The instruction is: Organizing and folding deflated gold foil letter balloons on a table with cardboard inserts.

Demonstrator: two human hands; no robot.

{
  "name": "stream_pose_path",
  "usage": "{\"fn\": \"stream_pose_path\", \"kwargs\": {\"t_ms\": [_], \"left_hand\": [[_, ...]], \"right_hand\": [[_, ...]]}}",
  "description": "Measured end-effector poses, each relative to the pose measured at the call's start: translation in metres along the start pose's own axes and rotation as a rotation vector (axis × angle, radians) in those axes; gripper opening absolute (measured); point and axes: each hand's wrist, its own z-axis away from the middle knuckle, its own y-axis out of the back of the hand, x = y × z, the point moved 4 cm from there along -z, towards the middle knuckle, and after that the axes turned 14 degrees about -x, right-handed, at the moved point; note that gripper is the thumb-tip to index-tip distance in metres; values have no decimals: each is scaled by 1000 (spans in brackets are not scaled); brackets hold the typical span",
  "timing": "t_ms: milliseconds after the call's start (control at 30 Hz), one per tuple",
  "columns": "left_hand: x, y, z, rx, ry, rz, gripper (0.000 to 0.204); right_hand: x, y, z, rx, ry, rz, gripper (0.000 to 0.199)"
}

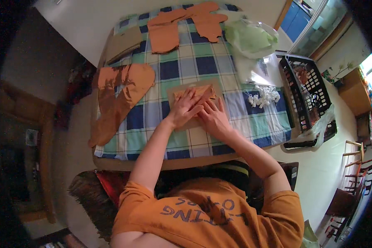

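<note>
Both of my hands lie on a folded copper-orange foil piece (206,91) at the middle of the bed-like table. My left hand (183,108) rests flat on its left part, fingers stretched out. Beside it, my right hand (215,119) presses on the lower right part with its fingers extended; the fingertips of the two hands nearly meet. Under the foil is a flat, see-through brownish sheet (176,91), perhaps a plastic bag. A large flat copper foil shape (126,93), like an uninflated balloon, lies to the left. More such foil shapes (164,36) are spread at the far side.
A checked cloth (169,142) covers the surface. Brown flat sheets (124,43) lie far left. On the right are a pale green plastic bag (252,39), clear packets (256,68), a bunch of white ties (263,97) and a black crate (304,89) at the edge.
</note>
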Motion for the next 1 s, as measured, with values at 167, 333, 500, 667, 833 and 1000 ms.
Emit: {"fn": "stream_pose_path", "kwargs": {"t_ms": [167,333,500,667,833,1000], "left_hand": [[-8,-12,-3,-38,38,-88,60],[-1,-16,4,78,17,-382,57],[5,-16,3,72,30,-427,61],[7,-19,0,91,8,-469,65],[8,-14,3,71,30,-452,67],[10,-10,5,80,33,-462,67]], "right_hand": [[20,-7,28,-142,-43,-36,39],[46,26,56,62,-71,-67,29],[31,56,43,92,-35,-89,32],[5,27,49,-182,81,-70,49],[40,31,77,-216,-89,55,51],[134,86,110,258,-337,-19,18]]}}
